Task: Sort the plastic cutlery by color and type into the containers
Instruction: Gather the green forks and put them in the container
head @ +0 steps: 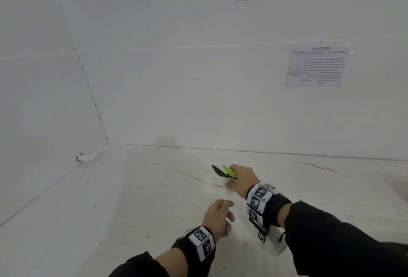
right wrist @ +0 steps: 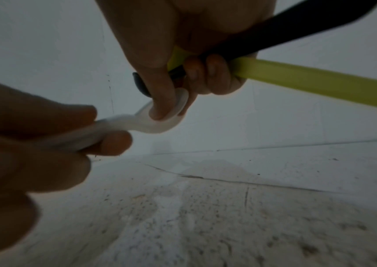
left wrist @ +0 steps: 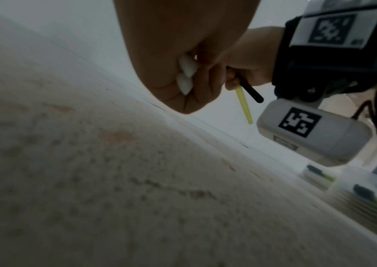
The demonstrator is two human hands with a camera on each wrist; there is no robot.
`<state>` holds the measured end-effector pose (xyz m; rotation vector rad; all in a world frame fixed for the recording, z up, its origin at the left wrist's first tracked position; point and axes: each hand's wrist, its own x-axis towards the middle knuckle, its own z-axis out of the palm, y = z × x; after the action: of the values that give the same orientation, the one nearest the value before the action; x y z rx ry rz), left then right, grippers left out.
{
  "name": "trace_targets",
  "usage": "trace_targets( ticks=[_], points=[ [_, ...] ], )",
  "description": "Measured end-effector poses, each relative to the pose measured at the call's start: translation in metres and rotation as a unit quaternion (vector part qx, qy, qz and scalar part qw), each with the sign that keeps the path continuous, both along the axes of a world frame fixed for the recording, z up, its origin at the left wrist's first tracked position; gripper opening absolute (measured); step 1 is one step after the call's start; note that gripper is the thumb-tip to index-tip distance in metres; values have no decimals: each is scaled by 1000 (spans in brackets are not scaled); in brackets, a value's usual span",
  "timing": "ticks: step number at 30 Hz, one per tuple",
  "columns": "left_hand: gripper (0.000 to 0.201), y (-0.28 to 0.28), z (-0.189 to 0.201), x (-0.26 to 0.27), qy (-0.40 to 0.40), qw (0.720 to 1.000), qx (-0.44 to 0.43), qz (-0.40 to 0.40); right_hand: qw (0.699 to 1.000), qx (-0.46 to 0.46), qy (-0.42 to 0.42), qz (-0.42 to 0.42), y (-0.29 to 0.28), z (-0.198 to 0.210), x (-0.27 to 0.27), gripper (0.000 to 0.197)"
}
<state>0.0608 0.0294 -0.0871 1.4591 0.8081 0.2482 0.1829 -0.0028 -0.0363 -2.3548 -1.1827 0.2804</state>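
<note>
Now our right hand (head: 241, 178) clamps one black utensil (right wrist: 297, 34) and one lime-green utensil (right wrist: 320, 84) in its curled fingers (right wrist: 214, 75), a fingertip pressing the white spoon (right wrist: 157, 122). Our left hand (head: 217, 217) pinches that spoon's handle, apparently passing it across. Two white ends show in the left fist. Clear containers (left wrist: 365, 191) wait rightward on the table (head: 110, 199).

Left hand (head: 217, 216) fingers curled, pinching; right hand (head: 241, 178) fisted ahead, forefinger extended down.
</note>
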Motion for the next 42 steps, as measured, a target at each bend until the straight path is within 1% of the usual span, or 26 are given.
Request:
trace_targets(
  ticks=[2,5,8,10,11,13,14,16,17,19,22,24,25,27,28,30,31,33,34,35,37,39,42],
  points=[
    [23,-3,0,0,-14,1000,-4,6,1000,23,-6,-14,-3,-2,-8,12],
    [25,-6,2,2,-21,999,1,28,997,73,13,-30,-9,-10,-25,31],
    [32,-11,2,7,-28,998,10,47,992,105,50,-47,-14,-12,-40,42],
    [31,-16,3,7,-33,998,0,59,987,117,81,-72,-19,-11,-44,52],
    [29,-20,3,6,-36,997,-10,67,983,130,98,-86,-20,-12,-44,54],
    [25,-24,2,5,-51,993,-43,94,977,147,111,-109,-25,-13,-45,48],
    [24,-25,2,5,-66,991,-58,105,977,143,111,-114,-26,-14,-45,41],
    [26,-27,3,6,-96,985,-75,118,980,102,122,-118,-29,-19,-48,26],
    [26,-27,5,7,-107,984,-78,122,981,85,127,-121,-31,-22,-49,23],
    [24,-26,6,8,-120,981,-76,129,979,70,148,-124,-33,-25,-53,25],
    [24,-26,8,6,-126,981,-92,115,977,51,169,-124,-37,-28,-56,25],
    [24,-26,6,5,-115,982,-111,99,976,43,172,-126,-39,-31,-58,26],
    [23,-26,6,5,-108,983,-114,93,972,51,188,-128,-40,-32,-58,27],
    [22,-28,5,5,-84,987,-95,95,968,56,218,-109,-44,-31,-59,32],
    [22,-28,4,6,-71,989,-78,104,968,42,229,-91,-47,-29,-60,32],
    [23,-28,0,9,-67,988,-55,128,967,23,245,-66,-53,-25,-58,30],
    [24,-30,1,9,-67,987,-55,132,968,23,238,-77,-55,-23,-56,28],
    [25,-34,3,10,-72,987,-71,126,968,57,215,-119,-57,-22,-49,21],
    [25,-36,4,12,-79,986,-86,118,964,75,217,-136,-57,-21,-46,17],
    [26,-41,5,14,-88,985,-100,108,959,87,225,-149,-57,-19,-44,19],
    [25,-50,8,18,-98,985,-115,89,956,82,229,-162,-58,-13,-41,29],
    [25,-60,9,25,-120,980,-131,88,959,67,214,-172,-63,-9,-36,32],
    [25,-73,14,38,-149,977,-118,93,968,53,184,-162,-82,1,-27,37]
  ],
)
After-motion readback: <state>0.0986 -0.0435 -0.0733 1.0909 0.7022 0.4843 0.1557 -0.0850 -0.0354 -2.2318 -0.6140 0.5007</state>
